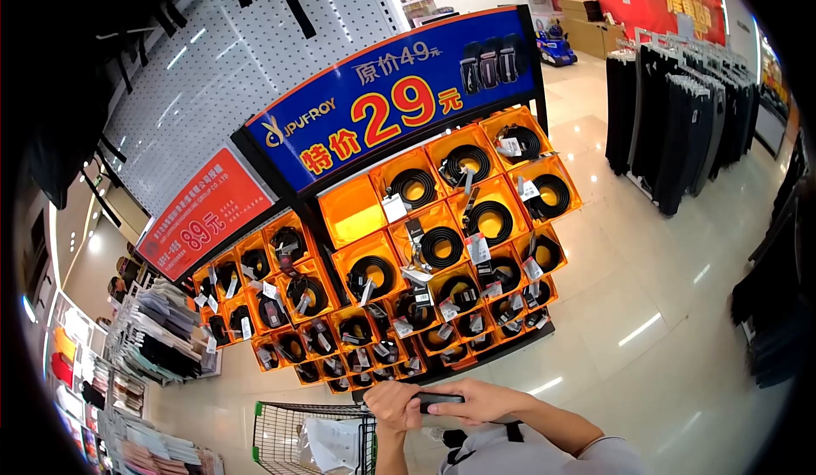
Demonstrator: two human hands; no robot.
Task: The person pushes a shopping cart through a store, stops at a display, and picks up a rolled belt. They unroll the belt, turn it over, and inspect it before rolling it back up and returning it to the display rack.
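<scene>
At the bottom centre, my left hand (393, 404) is closed, its fingers curled by the left end of a dark handle (438, 399). My right hand (476, 402) is wrapped round the right part of the same handle. Just left of my hands is a wire shopping cart (276, 431) with green corners, holding a white plastic bag (333, 443). Beyond the hands stands a belt display of orange boxes (353, 212), most with a coiled black belt and tags. One upper box at its left holds no belt. A blue price sign (340, 93) tops it.
A red price sign (204, 216) adjoins the blue one. Racks of dark trousers (680, 127) stand at the upper right, and dark clothes (773, 279) hang at the right edge. Folded clothes (157, 330) fill shelves at the left. Shiny tiled floor (637, 305) lies right of the display.
</scene>
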